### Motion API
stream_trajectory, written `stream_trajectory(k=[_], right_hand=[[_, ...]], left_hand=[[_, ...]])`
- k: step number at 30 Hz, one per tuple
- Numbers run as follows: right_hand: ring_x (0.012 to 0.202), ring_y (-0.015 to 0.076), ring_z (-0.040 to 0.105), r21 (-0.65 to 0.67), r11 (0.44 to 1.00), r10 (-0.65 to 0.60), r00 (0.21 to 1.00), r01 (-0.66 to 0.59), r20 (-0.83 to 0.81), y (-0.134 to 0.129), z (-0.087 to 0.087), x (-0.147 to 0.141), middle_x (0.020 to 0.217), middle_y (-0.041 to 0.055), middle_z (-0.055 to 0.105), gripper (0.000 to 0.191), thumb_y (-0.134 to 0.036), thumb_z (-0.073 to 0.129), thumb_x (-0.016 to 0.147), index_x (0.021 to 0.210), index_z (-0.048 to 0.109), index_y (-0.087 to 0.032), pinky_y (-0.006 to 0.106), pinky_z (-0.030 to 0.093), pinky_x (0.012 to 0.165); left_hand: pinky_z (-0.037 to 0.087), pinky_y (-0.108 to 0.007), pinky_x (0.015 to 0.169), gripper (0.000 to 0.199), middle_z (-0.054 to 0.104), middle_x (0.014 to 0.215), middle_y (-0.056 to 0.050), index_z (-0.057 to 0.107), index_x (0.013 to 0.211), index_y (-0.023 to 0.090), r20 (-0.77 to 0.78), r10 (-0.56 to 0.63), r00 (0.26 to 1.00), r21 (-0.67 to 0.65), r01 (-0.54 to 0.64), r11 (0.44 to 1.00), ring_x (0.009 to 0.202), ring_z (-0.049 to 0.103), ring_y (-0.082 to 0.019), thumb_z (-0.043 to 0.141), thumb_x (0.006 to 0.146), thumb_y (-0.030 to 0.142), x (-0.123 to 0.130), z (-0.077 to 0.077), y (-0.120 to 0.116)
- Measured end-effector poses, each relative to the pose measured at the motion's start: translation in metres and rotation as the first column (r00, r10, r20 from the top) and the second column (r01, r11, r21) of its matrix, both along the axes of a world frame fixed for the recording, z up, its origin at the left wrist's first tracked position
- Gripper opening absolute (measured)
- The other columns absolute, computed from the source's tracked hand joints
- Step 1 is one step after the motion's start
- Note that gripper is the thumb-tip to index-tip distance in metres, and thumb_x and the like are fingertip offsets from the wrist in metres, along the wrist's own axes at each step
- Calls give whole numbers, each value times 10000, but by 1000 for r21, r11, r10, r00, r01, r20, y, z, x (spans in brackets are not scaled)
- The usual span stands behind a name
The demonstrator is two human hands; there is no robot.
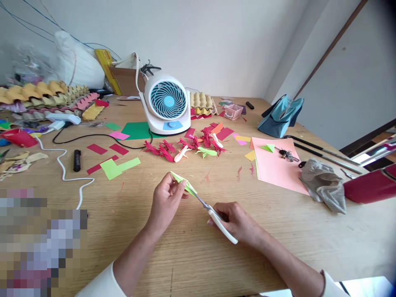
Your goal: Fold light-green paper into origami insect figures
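Observation:
Pinched between the fingers of my left hand [168, 200] is a folded piece of light green paper [191, 189]. My right hand [236, 222] grips a pair of scissors [222, 227] with white handles. The scissor blades point up and left and meet the right tip of the folded paper; whether they cut into it I cannot tell. Both hands are above the middle of the wooden table. Beyond them lies a cluster of folded red paper figures [165, 153], with a light green figure [206, 152] and pale ones among them.
A white fan [168, 103] stands behind the figures. Left are green paper pieces [113, 169], a black marker [77, 160], a white cable [63, 165] and egg trays [40, 97]. Right are pink sheets [275, 173], a grey cloth [323, 183], a red bottle [371, 185] and a blue bag [281, 117].

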State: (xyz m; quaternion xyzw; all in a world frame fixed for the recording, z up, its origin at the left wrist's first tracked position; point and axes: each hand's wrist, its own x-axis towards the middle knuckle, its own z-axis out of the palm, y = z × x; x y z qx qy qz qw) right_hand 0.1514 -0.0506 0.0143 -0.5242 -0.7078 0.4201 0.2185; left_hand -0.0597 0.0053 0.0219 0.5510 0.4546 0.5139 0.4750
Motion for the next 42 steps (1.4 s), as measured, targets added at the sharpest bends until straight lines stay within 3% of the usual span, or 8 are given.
stream_trajectory(k=[9, 16, 24, 34, 39, 42], right_hand=[[562, 76, 309, 54, 998, 10, 999, -12, 43, 0, 1, 3, 591, -60, 384, 423, -500, 622, 859, 646, 474, -166, 235, 240, 506], [557, 78, 319, 76, 997, -13, 998, 7, 69, 0, 2, 4, 585, -54, 407, 406, -493, 579, 881, 654, 512, -163, 235, 245, 505], [568, 80, 306, 40, 999, 6, 1000, -6, 2, 2, -1, 7, 593, -59, 357, 431, -512, 618, 852, 635, 470, -170, 237, 238, 505], [574, 83, 305, 8, 1000, -17, 1000, 17, -27, 2, -1, 7, 594, -58, 362, 391, -465, 638, 845, 641, 492, -165, 237, 234, 509], [580, 86, 323, 59, 985, -159, 987, 160, -24, 7, 2, 17, 595, -56, 374, 374, -459, 622, 850, 655, 500, -165, 231, 253, 526], [557, 87, 334, 178, 934, -324, 944, 309, 61, 16, 3, 33, 583, -57, 389, 341, -444, 614, 847, 671, 506, -173, 230, 251, 521]], left_hand=[[581, -230, 619, 258, 590, 731, 31, 543, 806, 181, 65, 11, 998, -45, -8, 999, 656, 624, -110, 681, 835, 397, 2, -4, 2], [574, -226, 619, 233, 602, 712, 18, 562, 763, 183, -86, 106, 991, 99, -97, 990, 647, 624, -125, 708, 804, 360, 3, 1, -2], [576, -223, 605, 306, 602, 729, 25, 567, 795, 169, 79, 62, 995, -78, -56, 995, 639, 620, -107, 729, 774, 428, -1, -3, 7], [566, -197, 589, 321, 573, 729, 41, 550, 779, 161, 184, 62, 981, -151, -34, 988, 639, 600, -85, 765, 739, 397, 1, 0, 6], [565, -199, 579, 328, 567, 707, 47, 547, 767, 162, 192, 47, 980, -155, -17, 988, 626, 592, -87, 774, 724, 394, 1, -1, 6], [570, -204, 580, 333, 561, 686, 48, 547, 757, 161, 162, 39, 986, -162, -12, 987, 619, 574, -87, 775, 722, 402, 1, -3, 7]])
